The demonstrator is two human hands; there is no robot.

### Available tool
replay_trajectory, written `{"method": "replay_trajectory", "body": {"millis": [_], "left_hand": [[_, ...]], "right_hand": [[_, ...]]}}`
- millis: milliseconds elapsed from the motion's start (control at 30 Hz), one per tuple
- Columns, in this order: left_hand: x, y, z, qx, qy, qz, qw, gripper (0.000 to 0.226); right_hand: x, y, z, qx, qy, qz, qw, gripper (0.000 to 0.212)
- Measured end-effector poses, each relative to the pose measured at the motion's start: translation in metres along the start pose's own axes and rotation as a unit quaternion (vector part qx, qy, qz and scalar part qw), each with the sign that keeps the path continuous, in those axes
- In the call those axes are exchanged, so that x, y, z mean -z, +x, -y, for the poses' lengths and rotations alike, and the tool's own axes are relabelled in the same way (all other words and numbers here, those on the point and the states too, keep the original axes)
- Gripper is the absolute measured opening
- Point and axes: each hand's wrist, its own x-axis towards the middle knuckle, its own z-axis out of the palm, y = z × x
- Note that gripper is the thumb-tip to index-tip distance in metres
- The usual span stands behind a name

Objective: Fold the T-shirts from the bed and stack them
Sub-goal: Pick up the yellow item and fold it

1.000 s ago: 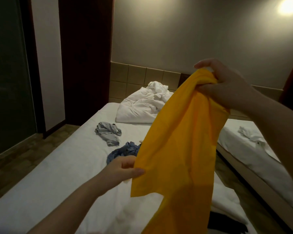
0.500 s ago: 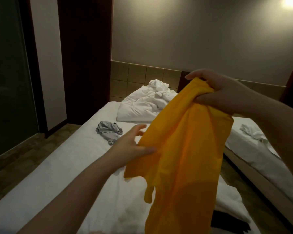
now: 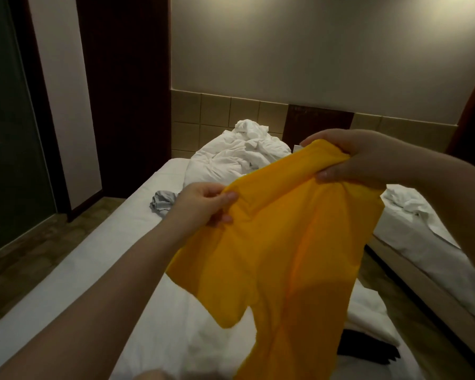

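Observation:
A yellow T-shirt [image 3: 285, 250] hangs in the air over the white bed [image 3: 74, 272]. My left hand [image 3: 203, 204] pinches its upper left edge between thumb and fingers. My right hand [image 3: 359, 160] grips a bunched part of the top, higher and to the right. A sleeve droops below the left hand. A crumpled grey T-shirt [image 3: 162, 201] lies on the bed behind my left hand. A dark garment [image 3: 368, 349] shows on the bed at the lower right, partly hidden by the yellow cloth.
A rumpled white duvet [image 3: 239, 157] is piled at the head of the bed. A second bed [image 3: 433, 242] with crumpled white cloth stands to the right across a narrow gap. Tiled floor and a dark glass door lie left.
My left hand rose and took hold of the shirt's upper edge. My right hand dropped lower. The blue garment seen earlier is now hidden behind the cloth.

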Motion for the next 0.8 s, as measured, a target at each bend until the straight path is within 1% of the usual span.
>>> {"method": "replay_trajectory", "body": {"millis": [100, 200, 233, 300, 400, 467, 533, 600, 667, 700, 767, 800], "left_hand": [[0.005, 0.004, -0.002, -0.062, 0.102, -0.073, 0.99, 0.008], [0.009, 0.003, -0.007, -0.097, 0.154, -0.098, 0.979, 0.004], [0.01, 0.002, -0.008, -0.103, 0.159, -0.094, 0.977, 0.002], [0.009, -0.001, -0.009, -0.114, 0.157, -0.078, 0.978, 0.007], [0.005, -0.01, -0.008, -0.14, 0.177, -0.03, 0.974, 0.026], [-0.001, -0.017, -0.003, -0.171, 0.225, 0.014, 0.959, 0.036], [-0.008, -0.021, 0.003, -0.204, 0.257, 0.036, 0.944, 0.04], [-0.014, -0.023, 0.008, -0.209, 0.245, 0.052, 0.945, 0.038], [-0.021, -0.025, 0.014, -0.192, 0.19, 0.087, 0.959, 0.036], [-0.025, -0.027, 0.016, -0.17, 0.155, 0.113, 0.967, 0.035], [-0.035, -0.033, 0.016, -0.1, 0.07, 0.169, 0.978, 0.027], [-0.039, -0.035, 0.016, -0.067, 0.024, 0.185, 0.98, 0.023]], "right_hand": [[-0.005, 0.006, -0.006, -0.006, 0.002, -0.016, 1.0, 0.064], [-0.009, 0.008, -0.007, -0.012, 0.005, -0.015, 1.0, 0.066], [-0.01, 0.008, -0.007, -0.013, 0.003, -0.013, 1.0, 0.065], [-0.011, 0.007, -0.006, -0.014, 0.0, -0.009, 1.0, 0.064], [-0.012, 0.005, -0.003, -0.006, -0.001, -0.014, 1.0, 0.061], [-0.012, 0.004, -0.001, -0.006, -0.008, -0.017, 1.0, 0.061], [-0.012, 0.002, 0.0, -0.009, -0.017, -0.015, 1.0, 0.062], [-0.012, 0.001, 0.002, -0.012, -0.026, -0.012, 1.0, 0.062], [-0.013, 0.0, 0.004, -0.014, -0.033, -0.006, 0.999, 0.062], [-0.014, -0.001, 0.005, -0.015, -0.035, -0.003, 0.999, 0.062], [-0.016, -0.003, 0.006, -0.017, -0.038, 0.004, 0.999, 0.062], [-0.017, -0.003, 0.007, -0.019, -0.04, 0.008, 0.999, 0.061]]}}
